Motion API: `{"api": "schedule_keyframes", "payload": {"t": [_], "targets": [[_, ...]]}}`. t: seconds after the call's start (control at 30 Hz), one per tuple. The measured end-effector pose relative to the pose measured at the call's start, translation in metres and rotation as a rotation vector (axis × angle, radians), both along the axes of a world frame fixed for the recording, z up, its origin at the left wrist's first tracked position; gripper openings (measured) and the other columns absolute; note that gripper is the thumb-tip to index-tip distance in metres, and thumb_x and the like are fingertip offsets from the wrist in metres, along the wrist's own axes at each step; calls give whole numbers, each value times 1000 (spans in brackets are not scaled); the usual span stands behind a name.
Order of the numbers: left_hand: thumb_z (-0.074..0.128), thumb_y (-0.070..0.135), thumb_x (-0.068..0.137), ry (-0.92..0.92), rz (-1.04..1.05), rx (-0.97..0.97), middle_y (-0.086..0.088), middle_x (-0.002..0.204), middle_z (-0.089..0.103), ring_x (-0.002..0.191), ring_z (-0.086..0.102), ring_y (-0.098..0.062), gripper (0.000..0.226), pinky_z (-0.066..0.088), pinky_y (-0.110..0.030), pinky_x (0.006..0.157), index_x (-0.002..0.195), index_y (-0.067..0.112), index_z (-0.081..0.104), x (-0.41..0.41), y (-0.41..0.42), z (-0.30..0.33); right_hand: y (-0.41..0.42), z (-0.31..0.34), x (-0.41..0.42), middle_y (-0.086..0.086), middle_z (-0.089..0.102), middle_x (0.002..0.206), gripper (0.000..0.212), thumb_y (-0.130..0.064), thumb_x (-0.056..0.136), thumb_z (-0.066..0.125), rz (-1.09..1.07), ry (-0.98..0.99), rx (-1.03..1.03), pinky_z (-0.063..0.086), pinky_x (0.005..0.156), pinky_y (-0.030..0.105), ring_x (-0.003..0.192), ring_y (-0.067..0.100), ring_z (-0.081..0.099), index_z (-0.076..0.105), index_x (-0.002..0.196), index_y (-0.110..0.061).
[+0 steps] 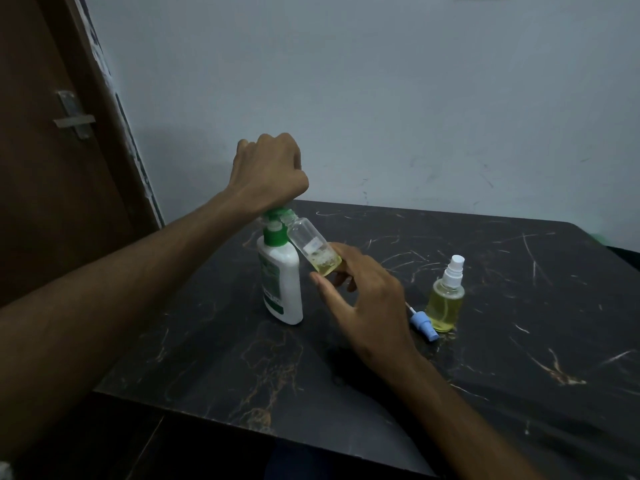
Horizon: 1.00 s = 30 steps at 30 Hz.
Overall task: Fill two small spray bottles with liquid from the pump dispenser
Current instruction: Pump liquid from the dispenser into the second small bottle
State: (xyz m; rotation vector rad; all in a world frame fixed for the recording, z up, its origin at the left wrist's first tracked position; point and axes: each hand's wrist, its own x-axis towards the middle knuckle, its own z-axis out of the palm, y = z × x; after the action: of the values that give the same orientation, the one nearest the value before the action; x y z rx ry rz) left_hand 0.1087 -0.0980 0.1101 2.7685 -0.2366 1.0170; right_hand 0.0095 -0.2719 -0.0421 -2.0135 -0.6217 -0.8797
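A: On the dark tabletop (485, 341) stands the pump dispenser (282, 282), left hand (268, 169) curled over its pump head; the right hand (360, 299) fingers pinch the tilted open bottle (311, 245) at the spout.

B: Risk?

A: Mouth slips, liquid spills. The filled spray bottle (445, 299) and loose blue sprayer (424, 323) wait nearby. Labels unreadable.

Two bare forearms enter from the lower edge of the head view, uncovered along their whole visible length. The left hand (268, 168) and right hand (363, 299) are ungloved; tendons stand out on the back of each.
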Motion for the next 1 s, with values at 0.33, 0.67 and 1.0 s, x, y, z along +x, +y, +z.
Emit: {"api": "schedule_keyframes", "payload": {"t": [0.33,0.67,1.0], "targets": [[56,18,69,15,4,15,-5,84,75,81,66,-29,24,43,-45,95,81,12,76,1,-2,2,-2,1,-1,-10,68,99,34,-46,101,64,2,16,-26,54,73,34,85,6,62,65,125,-23],[56,19,68,5,12,41,-4,81,73,79,66,-29,23,41,-46,95,80,11,74,4,-2,2,-2,1,-1,-10,66,96,34,-49,101,64,6,29,-24,53,74,33,85,7,61,66,124,-25],[59,17,72,-8,13,65,-5,82,74,78,67,-29,19,39,-46,95,82,10,74,3,-3,4,-2,2,-2,-9,67,96,34,-50,101,63,4,21,-21,52,74,29,84,6,61,65,125,-25]]}}
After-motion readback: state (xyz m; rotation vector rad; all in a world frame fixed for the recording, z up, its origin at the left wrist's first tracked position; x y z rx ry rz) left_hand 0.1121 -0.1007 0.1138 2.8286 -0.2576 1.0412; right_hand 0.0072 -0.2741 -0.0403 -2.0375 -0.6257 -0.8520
